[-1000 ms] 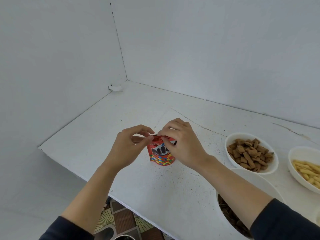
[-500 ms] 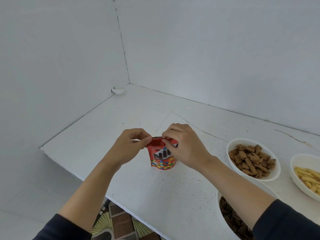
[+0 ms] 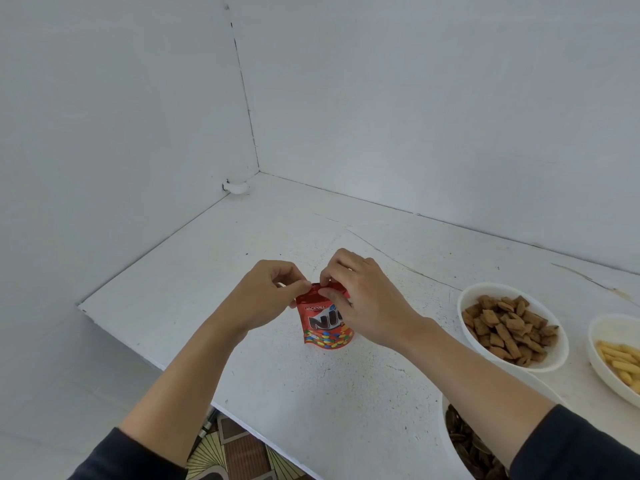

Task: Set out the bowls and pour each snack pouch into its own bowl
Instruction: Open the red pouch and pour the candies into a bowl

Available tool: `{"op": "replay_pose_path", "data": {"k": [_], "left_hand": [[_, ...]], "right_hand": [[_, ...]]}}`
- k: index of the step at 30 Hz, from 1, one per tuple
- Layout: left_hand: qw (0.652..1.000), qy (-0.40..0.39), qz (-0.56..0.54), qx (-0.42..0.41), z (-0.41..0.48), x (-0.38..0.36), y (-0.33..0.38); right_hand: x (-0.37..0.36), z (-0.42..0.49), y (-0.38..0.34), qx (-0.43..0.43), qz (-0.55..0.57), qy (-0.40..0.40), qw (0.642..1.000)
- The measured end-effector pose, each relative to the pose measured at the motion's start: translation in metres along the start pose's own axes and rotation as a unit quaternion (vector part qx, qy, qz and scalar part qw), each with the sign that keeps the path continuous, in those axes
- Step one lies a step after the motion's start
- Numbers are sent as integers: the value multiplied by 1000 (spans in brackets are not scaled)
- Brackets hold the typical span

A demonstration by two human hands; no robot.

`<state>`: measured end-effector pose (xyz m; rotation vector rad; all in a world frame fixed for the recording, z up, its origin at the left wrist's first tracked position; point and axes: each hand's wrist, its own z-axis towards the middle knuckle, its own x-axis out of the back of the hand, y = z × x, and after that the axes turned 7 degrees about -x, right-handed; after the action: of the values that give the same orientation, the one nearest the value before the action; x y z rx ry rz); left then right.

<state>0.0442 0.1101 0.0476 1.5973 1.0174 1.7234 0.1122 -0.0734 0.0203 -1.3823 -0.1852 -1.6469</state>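
- A person's left hand (image 3: pixel 263 299) and right hand (image 3: pixel 367 303) keep working at the top seal of a red snack pouch (image 3: pixel 322 327), which stands upright on the white surface (image 3: pixel 242 244) at the centre of the frame.
- Little has shifted over the past second. Both hands stay at the pouch top and the pouch holds the same spot, while the view has tipped up a little to take in more of the wall.
- The fingers (image 3: pixel 304 287) of the left hand pinch the top left corner of the pouch. Those of the right hand are curled over the middle and right of the top edge, pinching it and hiding part of the printed front.
- No tear or open mouth shows along the seal yet, so the opening step looks unfinished.
- At the right of the frame, well apart from the pouch, three white bowls are already filled:
  - one bowl (image 3: pixel 559 355) holds brown pillow-shaped pieces (image 3: pixel 509 320);
  - a second bowl (image 3: pixel 594 337), at the right edge, holds pale yellow sticks (image 3: pixel 620 358);
  - a third bowl (image 3: pixel 444 420), at lower right, holds a dark snack (image 3: pixel 464 441) and is partly covered by the right forearm.
- No empty bowl appears in view for this pouch. By this reading most of the pouring is done, and one more bowl must be found once the seal gives.
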Motion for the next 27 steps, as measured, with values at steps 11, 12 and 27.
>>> {"op": "replay_pose_path", "data": {"k": [11,12,27], "left_hand": [[998,-62,31,7,5,5,3],[997,-71,37,11,5,6,3],[997,-63,37,9,0,1,5]], "right_hand": [[1,4,-4,49,-86,-42,994],[0,3,-4,51,-89,-41,994],[5,-10,-2,63,-69,-3,996]]}}
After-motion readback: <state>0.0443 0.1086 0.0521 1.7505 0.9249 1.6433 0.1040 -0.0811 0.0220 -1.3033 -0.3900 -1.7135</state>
